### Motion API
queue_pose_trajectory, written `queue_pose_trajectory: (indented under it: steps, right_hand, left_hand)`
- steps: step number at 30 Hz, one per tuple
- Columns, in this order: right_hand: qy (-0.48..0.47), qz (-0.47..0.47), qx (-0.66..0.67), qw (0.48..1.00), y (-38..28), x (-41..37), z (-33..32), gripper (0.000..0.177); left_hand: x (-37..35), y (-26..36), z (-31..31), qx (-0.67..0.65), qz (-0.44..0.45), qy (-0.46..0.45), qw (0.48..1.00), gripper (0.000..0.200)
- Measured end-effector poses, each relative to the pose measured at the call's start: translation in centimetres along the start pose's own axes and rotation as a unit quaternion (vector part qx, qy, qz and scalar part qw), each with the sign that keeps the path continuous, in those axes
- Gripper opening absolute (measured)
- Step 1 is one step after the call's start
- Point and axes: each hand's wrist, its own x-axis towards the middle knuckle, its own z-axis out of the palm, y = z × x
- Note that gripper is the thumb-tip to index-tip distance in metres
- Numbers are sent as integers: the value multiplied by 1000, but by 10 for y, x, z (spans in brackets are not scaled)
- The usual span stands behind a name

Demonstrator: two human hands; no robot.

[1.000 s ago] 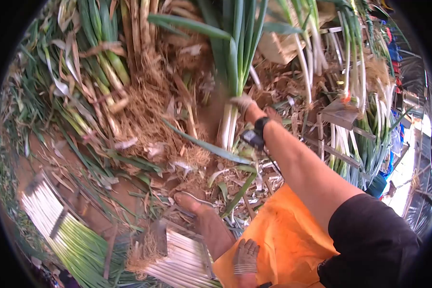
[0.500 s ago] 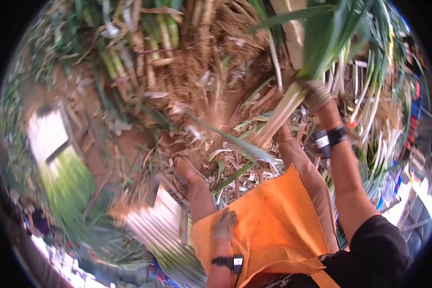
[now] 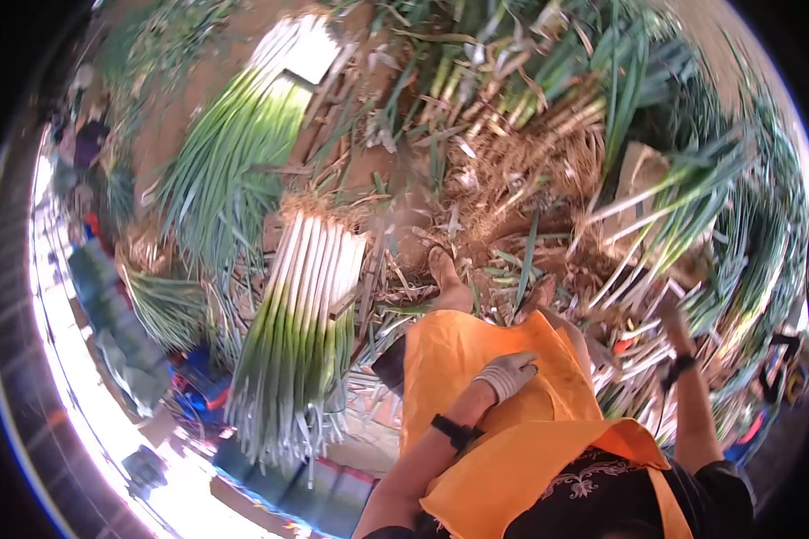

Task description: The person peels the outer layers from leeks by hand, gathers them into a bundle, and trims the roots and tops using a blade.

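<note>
My left hand point(image 3: 510, 375), in a pale glove, rests over the orange apron point(image 3: 476, 337) with its fingers curled in and nothing seen in them. On the right, my right hand point(image 3: 672, 314) is blurred beside loose leeks with white stalks point(image 3: 638, 271) and green leaves; its fingers cannot be made out. A neat row of leeks point(image 3: 310, 269), roots toward the top, lies in a wooden frame point(image 3: 368, 286) left of the apron. Farther up is a second bundle of leeks point(image 3: 243, 135).
Uncleaned leeks with brown roots point(image 3: 530, 166) are heaped ahead. A pale block point(image 3: 638, 184) stands beside the leafy pile point(image 3: 764, 225) at right. Peelings and soil surround my feet. Blue and red items point(image 3: 202, 382) lie at lower left.
The view has swung left. The leek bunch that my right hand held is no longer in it, and that hand is now low among stalks at right. My left hand stays at the apron.
</note>
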Motion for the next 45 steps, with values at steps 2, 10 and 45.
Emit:
queue_pose_trajectory:
  steps: [2,10,45]
  right_hand:
    - [-62,7,-64,996,19,-45,-4,35]
    - [-221,84,-191,953,6,-133,-44,29]
    - [-439,-740,-420,289,-210,-265,368,24]
  left_hand:
    - [1,4,-11,19,3,32,999,37]
    - [-19,-7,-73,-77,20,137,987,41]
    - [-48,-127,249,-243,-251,463,815,33]
